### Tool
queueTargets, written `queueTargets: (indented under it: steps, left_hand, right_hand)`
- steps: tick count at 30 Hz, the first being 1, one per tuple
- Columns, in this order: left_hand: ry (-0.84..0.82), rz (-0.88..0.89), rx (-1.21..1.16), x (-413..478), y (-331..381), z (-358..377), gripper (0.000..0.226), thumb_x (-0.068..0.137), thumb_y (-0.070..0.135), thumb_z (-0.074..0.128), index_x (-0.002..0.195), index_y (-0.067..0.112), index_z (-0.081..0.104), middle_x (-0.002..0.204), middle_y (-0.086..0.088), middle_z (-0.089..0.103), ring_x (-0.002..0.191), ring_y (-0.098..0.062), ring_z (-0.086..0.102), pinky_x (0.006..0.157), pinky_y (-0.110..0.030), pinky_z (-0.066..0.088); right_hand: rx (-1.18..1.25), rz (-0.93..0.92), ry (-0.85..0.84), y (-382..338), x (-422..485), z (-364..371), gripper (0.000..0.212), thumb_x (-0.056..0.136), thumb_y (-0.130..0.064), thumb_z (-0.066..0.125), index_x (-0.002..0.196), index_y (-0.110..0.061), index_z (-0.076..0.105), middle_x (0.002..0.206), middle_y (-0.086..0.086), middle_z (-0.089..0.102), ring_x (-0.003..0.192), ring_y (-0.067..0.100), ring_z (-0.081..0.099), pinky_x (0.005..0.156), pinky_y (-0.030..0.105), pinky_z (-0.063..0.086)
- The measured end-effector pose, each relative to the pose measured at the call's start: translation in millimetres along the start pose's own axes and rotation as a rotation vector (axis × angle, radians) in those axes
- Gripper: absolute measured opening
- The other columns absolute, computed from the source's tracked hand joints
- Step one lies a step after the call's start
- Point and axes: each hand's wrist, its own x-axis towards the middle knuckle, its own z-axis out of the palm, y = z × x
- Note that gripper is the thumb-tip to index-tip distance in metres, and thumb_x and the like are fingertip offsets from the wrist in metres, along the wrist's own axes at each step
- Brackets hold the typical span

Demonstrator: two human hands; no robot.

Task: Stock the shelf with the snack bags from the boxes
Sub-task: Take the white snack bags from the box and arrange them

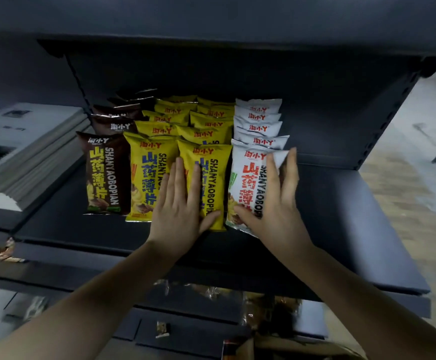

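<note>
the white foil snack bag (248, 178) stands at the front of the right-hand row on the dark metal shelf (354, 229). the right hand (274, 203) grasps it, fingers round its right edge. the left hand (180, 203) lies flat, fingers straight, on the front yellow foil snack bag (209, 178). judged light, puffy, slippery, contents crushable: hold by the side edges. printed on each: "shanyaobopian".

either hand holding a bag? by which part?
Right hand grips the front white bag by its right edge, near the top corner. Left hand lies flat on a yellow bag, gripping nothing.
</note>
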Motion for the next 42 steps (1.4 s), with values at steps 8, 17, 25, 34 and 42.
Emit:
queueTargets:
  steps: [8, 17, 25, 34, 42]
  left_hand:
    - [0.061, 0.031, 0.014, 2.6, -2.3, 3.7, 0.087, 0.092, 0.066, 0.023, 0.147, 0.000, 0.015, 0.149, -0.033, 0.022, 0.140, -0.042, 0.025, 0.114, -0.052, 0.025]
    - [0.107, 0.101, -0.102, 6.2, -3.4, 6.4, 0.079, 0.092, 0.060, 0.037, 0.148, 0.006, 0.018, 0.152, -0.029, 0.019, 0.142, -0.039, 0.021, 0.115, -0.050, 0.023]
    - [0.114, 0.109, -0.098, 6.6, -2.8, 12.0, 0.078, 0.093, 0.060, 0.033, 0.148, 0.007, 0.016, 0.150, -0.030, 0.021, 0.141, -0.040, 0.023, 0.114, -0.049, 0.024]
    - [0.033, 0.118, 0.005, 6.5, -1.4, 5.3, 0.079, 0.094, 0.060, 0.032, 0.147, 0.002, 0.021, 0.148, -0.033, 0.024, 0.139, -0.043, 0.027, 0.112, -0.052, 0.029]
    - [0.073, 0.133, -0.210, -13.0, 45.9, -50.4, 0.058, 0.093, 0.022, 0.045, 0.144, 0.000, 0.030, 0.148, -0.028, 0.029, 0.139, -0.041, 0.027, 0.116, -0.053, 0.018]
  right_hand:
    - [-0.429, -0.043, 0.073, 8.3, 7.7, 3.2, 0.088, 0.087, -0.068, 0.039, 0.151, -0.013, 0.013, 0.155, 0.026, 0.008, 0.144, 0.038, 0.013, 0.112, 0.064, 0.017]
    - [-0.533, -0.336, 0.005, 13.1, 16.1, 10.4, 0.061, 0.092, -0.040, 0.049, 0.143, -0.009, 0.039, 0.153, 0.018, 0.032, 0.143, 0.033, 0.021, 0.116, 0.053, 0.008]
    - [-0.516, -0.477, 0.080, 30.3, 25.0, 20.1, 0.049, 0.090, -0.036, 0.050, 0.134, -0.016, 0.053, 0.145, 0.013, 0.045, 0.137, 0.035, 0.028, 0.114, 0.057, 0.013]
    - [-0.682, -0.413, -0.045, 17.7, 21.9, 9.4, 0.054, 0.092, -0.047, 0.045, 0.137, -0.018, 0.048, 0.149, 0.009, 0.041, 0.140, 0.033, 0.030, 0.115, 0.055, 0.018]
    - [-0.414, -0.271, 0.017, -19.2, -8.8, -31.9, 0.050, 0.093, -0.034, 0.045, 0.139, -0.015, 0.047, 0.140, 0.010, 0.049, 0.128, 0.028, 0.044, 0.108, 0.051, 0.032]
